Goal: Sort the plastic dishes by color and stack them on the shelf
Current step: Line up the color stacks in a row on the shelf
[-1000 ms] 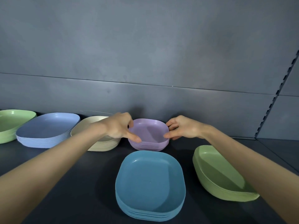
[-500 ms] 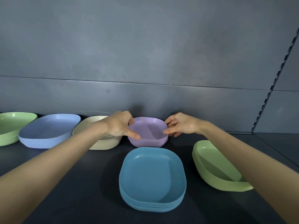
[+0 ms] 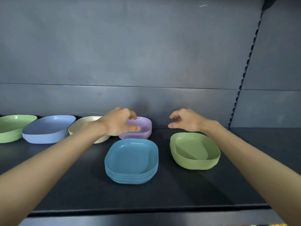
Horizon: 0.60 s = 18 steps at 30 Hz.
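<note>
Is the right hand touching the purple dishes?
No, the right hand hangs apart from the purple dishes, with a clear gap between them.

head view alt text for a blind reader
Two hands reach over a dark shelf of colour-sorted dish stacks: left hand at the purple stack, right hand open beside it. A blue stack and a green stack sit nearer.

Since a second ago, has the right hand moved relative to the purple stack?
Yes. The right hand has come off the rim of the purple stack and drawn away to the right; a clear gap now separates them.
</note>
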Each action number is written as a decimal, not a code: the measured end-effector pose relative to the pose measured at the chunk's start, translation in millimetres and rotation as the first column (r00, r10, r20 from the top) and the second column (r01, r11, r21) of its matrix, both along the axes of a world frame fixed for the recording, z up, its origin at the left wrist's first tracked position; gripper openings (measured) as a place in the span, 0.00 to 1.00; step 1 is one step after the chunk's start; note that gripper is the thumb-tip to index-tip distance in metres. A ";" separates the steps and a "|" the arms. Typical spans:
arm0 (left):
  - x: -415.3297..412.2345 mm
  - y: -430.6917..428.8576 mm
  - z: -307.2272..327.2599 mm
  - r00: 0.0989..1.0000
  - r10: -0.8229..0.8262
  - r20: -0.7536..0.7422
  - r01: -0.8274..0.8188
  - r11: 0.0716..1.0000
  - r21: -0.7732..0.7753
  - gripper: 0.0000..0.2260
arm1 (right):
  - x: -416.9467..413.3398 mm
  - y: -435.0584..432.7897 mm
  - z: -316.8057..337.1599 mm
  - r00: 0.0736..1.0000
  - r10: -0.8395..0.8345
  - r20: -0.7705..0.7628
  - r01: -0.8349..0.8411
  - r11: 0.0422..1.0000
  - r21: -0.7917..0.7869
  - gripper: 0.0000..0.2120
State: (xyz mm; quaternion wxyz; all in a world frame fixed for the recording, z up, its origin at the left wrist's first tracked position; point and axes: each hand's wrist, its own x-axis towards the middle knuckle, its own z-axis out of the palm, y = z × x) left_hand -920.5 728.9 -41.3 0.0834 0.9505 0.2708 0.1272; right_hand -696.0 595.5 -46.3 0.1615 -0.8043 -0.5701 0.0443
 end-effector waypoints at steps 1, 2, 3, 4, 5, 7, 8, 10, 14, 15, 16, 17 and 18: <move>-2.6 -11.1 -2.6 1.000 0.005 0.016 -0.005 1.000 0.004 0.23 | 0.3 -10.4 -1.2 1.000 0.007 0.009 -0.007 1.000 0.001 0.25; -6.2 -23.3 -5.3 0.999 0.011 0.040 -0.011 1.000 0.004 0.24 | 0.3 -20.9 -2.6 1.000 0.016 0.018 -0.016 1.000 0.005 0.25; -10.5 -35.1 -8.2 0.997 0.019 0.072 -0.018 1.000 -0.005 0.23 | 0.5 -31.7 -4.0 1.000 0.022 0.022 -0.022 1.000 0.012 0.24; -15.3 -46.5 -11.4 0.994 0.026 0.104 -0.023 0.999 -0.031 0.22 | 0.3 -42.5 -5.1 0.999 0.030 0.025 -0.031 0.999 0.022 0.24; -20.5 -58.6 -15.1 0.990 0.033 0.134 -0.025 0.997 -0.066 0.20 | -1.1 -53.7 -6.8 0.999 0.041 0.030 -0.042 0.998 0.035 0.24; -31.1 -81.7 -23.1 0.983 0.036 0.181 -0.016 0.994 -0.107 0.20 | -6.8 -75.4 -13.0 0.996 0.069 0.060 -0.073 0.996 0.059 0.23; -35.5 -92.1 -27.6 0.979 0.035 0.201 -0.014 0.994 -0.106 0.20 | -9.1 -84.4 -18.3 0.994 0.084 0.077 -0.089 0.994 0.063 0.23; -40.6 -110.9 -39.0 0.970 0.051 0.236 -0.027 0.994 -0.104 0.20 | -14.1 -100.3 -31.3 0.991 0.110 0.076 -0.114 0.992 0.061 0.25; -51.8 -137.3 -57.4 0.985 0.066 0.160 -0.055 0.996 -0.071 0.33 | -23.1 -124.6 -50.2 0.985 0.151 0.078 -0.160 0.980 0.117 0.27; -55.1 -139.3 -61.1 0.991 0.052 0.126 -0.046 0.998 -0.052 0.39 | -26.1 -129.6 -51.8 0.980 0.163 0.111 -0.176 0.977 0.117 0.27; -57.9 -141.1 -63.9 0.995 0.044 0.094 -0.040 0.998 -0.038 0.41 | -29.3 -134.0 -53.0 0.972 0.176 0.153 -0.195 0.973 0.120 0.27; -59.8 -141.8 -66.5 0.996 0.048 0.075 -0.046 0.999 -0.028 0.39 | -31.6 -137.0 -54.5 0.962 0.185 0.200 -0.213 0.969 0.129 0.26; -60.9 -142.5 -68.1 0.995 0.059 0.075 -0.058 0.998 -0.019 0.34 | -33.1 -138.5 -56.8 0.954 0.189 0.234 -0.225 0.964 0.140 0.25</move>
